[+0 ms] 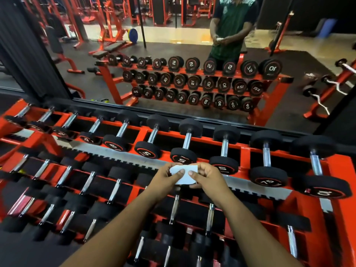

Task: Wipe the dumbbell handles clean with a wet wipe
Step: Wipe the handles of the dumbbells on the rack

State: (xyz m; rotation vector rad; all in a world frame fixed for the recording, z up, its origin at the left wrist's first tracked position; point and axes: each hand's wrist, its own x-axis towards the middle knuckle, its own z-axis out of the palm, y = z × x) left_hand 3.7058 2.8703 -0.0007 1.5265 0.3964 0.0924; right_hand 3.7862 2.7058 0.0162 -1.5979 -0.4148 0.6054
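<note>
A white wet wipe (184, 175) is held flat between both hands above the red dumbbell rack (244, 151). My left hand (165, 178) pinches its left edge, thumb on top. My right hand (207, 177) pinches its right edge the same way. Just beyond the wipe stands a black dumbbell marked 5 with a chrome handle (186, 140) on the top tier. More dumbbells with chrome handles fill the top tier to both sides, among them a 7.5 (266, 157) and a 10 (316, 164). The hands touch no dumbbell.
Lower tiers of the rack hold several more dumbbells, one with its handle (174, 209) under my hands. A wall mirror (173, 54) behind the rack reflects the rack, a standing person and red gym machines. A curl bar rack (327, 89) shows at right.
</note>
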